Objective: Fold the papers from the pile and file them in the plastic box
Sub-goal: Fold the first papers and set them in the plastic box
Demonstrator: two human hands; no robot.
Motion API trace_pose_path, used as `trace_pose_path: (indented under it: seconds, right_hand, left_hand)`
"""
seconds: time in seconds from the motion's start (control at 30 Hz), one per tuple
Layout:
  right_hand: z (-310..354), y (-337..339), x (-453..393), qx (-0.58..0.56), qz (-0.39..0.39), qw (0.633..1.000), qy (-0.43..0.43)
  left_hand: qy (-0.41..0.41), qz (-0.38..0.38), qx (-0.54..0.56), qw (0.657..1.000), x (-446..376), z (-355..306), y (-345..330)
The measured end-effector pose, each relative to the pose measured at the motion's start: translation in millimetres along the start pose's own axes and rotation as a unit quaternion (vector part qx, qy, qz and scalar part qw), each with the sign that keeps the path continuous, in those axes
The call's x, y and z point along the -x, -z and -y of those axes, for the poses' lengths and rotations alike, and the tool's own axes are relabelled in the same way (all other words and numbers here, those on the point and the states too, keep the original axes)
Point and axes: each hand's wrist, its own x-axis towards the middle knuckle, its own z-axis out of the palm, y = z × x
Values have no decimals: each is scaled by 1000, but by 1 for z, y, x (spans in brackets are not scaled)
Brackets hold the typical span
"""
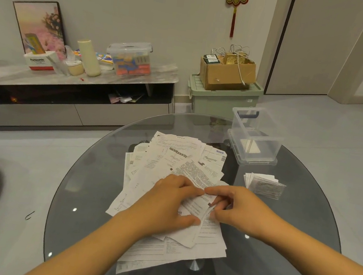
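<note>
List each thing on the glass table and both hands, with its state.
Pile of papers: unfolded, spread loosely on the glass table.
Top paper: being folded, one edge lifted.
Left hand: pressing the top paper, thumb pinching its edge.
Right hand: pinching the lifted edge.
Plastic box: open, lid off.
Folded papers: stacked beside the box, not filed.
</note>
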Motion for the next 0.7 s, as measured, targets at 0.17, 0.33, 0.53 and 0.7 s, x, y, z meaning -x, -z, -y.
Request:
trace_pose_path:
  seconds: [0.17, 0.33, 0.53, 0.7]
  right_hand:
    - [-1, 4, 0, -55, -2, 998, -1]
    - [-4, 0, -1, 113, -80, 989, 60]
    - [-5, 4, -5, 207, -146, 962, 102]
    - [-4, 7, -15, 147, -115, 977, 108]
  left_hand:
    - [-23, -5, -21, 1000, 2, 1, 0]
    - [-31, -3, 10, 999, 6, 4, -1]
    - [-16, 25, 126, 992, 14, 7, 8]
    - [54, -56, 221, 972, 14, 11, 9]
